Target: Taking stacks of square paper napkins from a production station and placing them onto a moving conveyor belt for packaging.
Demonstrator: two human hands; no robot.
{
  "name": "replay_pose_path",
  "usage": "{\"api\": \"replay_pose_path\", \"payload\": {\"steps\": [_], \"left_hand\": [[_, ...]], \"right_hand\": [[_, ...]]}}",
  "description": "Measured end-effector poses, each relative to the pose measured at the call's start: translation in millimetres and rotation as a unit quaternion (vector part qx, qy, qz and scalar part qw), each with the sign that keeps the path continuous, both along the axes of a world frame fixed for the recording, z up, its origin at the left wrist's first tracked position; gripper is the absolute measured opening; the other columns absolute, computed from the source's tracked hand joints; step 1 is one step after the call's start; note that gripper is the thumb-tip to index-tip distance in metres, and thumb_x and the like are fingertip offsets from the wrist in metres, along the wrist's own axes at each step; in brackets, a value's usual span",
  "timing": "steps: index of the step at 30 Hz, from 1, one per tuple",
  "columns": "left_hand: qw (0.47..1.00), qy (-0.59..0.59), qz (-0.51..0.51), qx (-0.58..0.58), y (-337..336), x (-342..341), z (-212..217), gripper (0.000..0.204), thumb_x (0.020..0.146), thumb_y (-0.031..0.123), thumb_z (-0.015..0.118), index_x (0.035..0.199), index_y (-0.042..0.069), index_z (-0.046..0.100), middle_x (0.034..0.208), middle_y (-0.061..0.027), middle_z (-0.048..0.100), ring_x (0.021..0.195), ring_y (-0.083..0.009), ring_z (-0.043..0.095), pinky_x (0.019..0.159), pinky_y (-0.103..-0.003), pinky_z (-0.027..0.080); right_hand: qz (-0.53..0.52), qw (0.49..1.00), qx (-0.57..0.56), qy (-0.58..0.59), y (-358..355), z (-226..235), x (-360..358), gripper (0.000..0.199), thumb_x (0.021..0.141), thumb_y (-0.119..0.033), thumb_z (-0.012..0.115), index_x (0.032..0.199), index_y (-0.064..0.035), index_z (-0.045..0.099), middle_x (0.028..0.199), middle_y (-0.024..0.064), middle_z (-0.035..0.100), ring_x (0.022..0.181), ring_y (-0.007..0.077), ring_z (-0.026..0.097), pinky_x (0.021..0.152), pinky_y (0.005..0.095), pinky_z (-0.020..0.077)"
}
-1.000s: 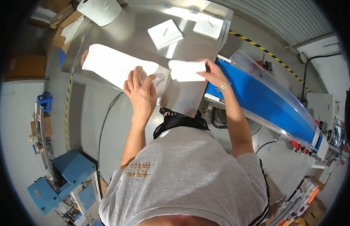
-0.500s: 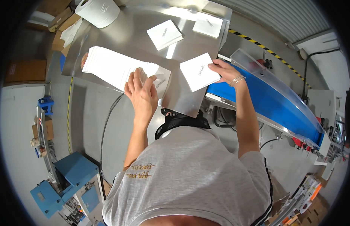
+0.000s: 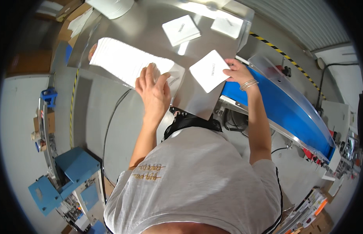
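Head view: the right hand [image 3: 236, 71] holds a white square packet [image 3: 210, 71] in a pinching grip at its edge, lifted over the bench [image 3: 150, 35] corner. Left of it, the left hand [image 3: 153, 90] presses flat on the fanned white stack [image 3: 126, 62]. Held so thinly, the packet could slip toward the blue conveyor [image 3: 283, 113] beyond.

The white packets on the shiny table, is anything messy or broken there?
Nothing looks broken or spilled. The fanned row of white sheets lies neat under the left hand; the right hand holds one square packet, and two others lie turned at different angles.
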State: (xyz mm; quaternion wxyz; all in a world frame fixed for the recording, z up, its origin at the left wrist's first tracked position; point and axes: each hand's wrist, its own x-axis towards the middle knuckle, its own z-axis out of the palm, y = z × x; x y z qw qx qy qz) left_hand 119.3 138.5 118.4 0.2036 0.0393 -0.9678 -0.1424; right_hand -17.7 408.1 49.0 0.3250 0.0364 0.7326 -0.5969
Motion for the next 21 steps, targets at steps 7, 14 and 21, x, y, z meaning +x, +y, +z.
{"api": "replay_pose_path", "payload": {"steps": [7, 14, 21], "left_hand": [[0.999, 0.018, -0.016, 0.033, 2, 2, -5, 0.037, 0.075, -0.001, 0.059, 0.109, 0.013, 0.061, 0.133, -0.0193, 0.041, 0.125, -0.0393, 0.036, 0.102, -0.056, 0.023], [0.999, 0.015, -0.015, 0.037, 1, 6, -2, 0.050, 0.075, 0.001, 0.062, 0.123, 0.010, 0.052, 0.131, -0.0161, 0.045, 0.124, -0.0332, 0.039, 0.103, -0.050, 0.024], [0.999, 0.021, -0.018, 0.036, -3, 6, -4, 0.048, 0.075, 0.001, 0.063, 0.121, 0.011, 0.055, 0.129, -0.0146, 0.048, 0.124, -0.0327, 0.041, 0.104, -0.049, 0.024]], "right_hand": [[0.078, 0.993, 0.058, 0.073, -13, -7, -43, 0.049, 0.083, -0.014, 0.062, 0.128, -0.0040, 0.046, 0.116, 0.0097, 0.060, 0.098, 0.0166, 0.057, 0.076, 0.0306, 0.0479], [0.095, 0.991, 0.046, 0.086, -16, -4, -45, 0.047, 0.081, -0.013, 0.061, 0.125, -0.0002, 0.051, 0.112, 0.0107, 0.062, 0.092, 0.0165, 0.059, 0.073, 0.0288, 0.0490], [0.181, 0.982, 0.030, 0.040, -7, -9, -44, 0.045, 0.084, -0.010, 0.060, 0.127, -0.0018, 0.050, 0.120, 0.0084, 0.059, 0.101, 0.0148, 0.057, 0.080, 0.0291, 0.0488]]}}
